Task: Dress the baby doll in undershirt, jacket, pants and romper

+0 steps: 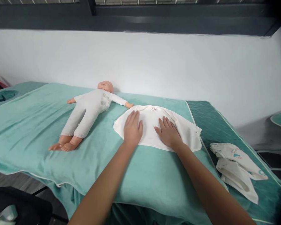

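Note:
A white baby garment (152, 131) with a small dark label near its top edge lies spread out on the green blanket (154, 175). My left hand (132, 129) rests flat on its left part, fingers stretched out. On the right part, my right hand (168, 132) also lies palm down with its fingers extended. Some folds run through the cloth beside the right hand. To the left lies a baby doll (89, 109) on its back, in a white body suit. One outstretched arm of the doll reaches close to the garment's upper left edge.
Folded white cloths with a coloured print (239, 165) lie at the right on a darker green cover (201, 115). A white wall (140, 62) runs behind the bed, under a dark metal beam (154, 20). A black chair (18, 203) stands at the lower left.

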Demonstrator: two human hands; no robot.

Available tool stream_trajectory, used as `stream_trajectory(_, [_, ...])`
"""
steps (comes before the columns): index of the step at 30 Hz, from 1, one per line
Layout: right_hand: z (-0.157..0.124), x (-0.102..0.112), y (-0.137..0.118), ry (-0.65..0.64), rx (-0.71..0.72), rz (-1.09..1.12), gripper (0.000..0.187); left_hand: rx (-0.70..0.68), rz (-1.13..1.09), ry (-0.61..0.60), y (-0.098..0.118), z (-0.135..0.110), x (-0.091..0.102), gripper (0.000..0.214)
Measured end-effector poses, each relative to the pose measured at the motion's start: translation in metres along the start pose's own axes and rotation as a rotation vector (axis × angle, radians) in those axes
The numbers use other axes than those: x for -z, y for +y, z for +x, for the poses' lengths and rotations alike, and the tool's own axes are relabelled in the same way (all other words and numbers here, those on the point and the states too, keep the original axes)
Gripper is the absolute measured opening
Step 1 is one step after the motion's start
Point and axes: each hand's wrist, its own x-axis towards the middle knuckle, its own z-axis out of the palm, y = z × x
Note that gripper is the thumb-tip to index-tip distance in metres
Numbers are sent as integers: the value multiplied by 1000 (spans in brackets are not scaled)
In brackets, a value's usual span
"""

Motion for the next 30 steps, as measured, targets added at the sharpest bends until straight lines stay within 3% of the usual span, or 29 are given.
stream_trajectory(3, [-21, 0, -5, 13, 39, 32, 70, 307, 117, 184, -24, -23, 30, 51])
stream_trajectory(5, [-28, 1, -10, 11, 42, 73, 69, 434, 178, 177, -37, -32, 41, 42])
stream_trajectory(8, [-25, 8, -22, -18, 15, 210, 67, 427, 203, 81, -42, -37, 42, 14])
stream_trajectory(10, [-11, 17, -37, -27, 22, 355, 65, 409, 203, 73, -38, -37, 40, 6])
stream_trajectory(12, [9, 24, -56, 6, 38, 524, 62, 365, 191, 121, -31, -37, 38, 6])
stream_trajectory(15, [45, 25, -81, 129, -22, 838, 53, 162, 101, 162, -16, -38, 37, 6])
stream_trajectory(17, [64, 19, -88, 185, -125, 1014, 48, -12, -10, 76, -1, -39, 36, 7])
stream_trajectory(20, [74, 11, -82, 215, -239, 1103, 41, -234, -205, -179, 20, -39, 34, 9])
stream_trajectory(22, [70, 9, -72, 221, -271, 1110, 41, -264, -290, -223, 26, -38, 34, 10])
stream_trajectory(24, [63, 10, -64, 218, -284, 1113, 44, -167, -261, -117, 21, -37, 34, 18])
stream_trajectory(26, [57, 11, -62, 207, -235, 1077, 53, 15, -111, 3, 8, -36, 34, 29])
stream_trajectory(30, [53, 6, -70, 160, -16, 828, 70, 280, 238, -60, -23, -27, 32, 41])
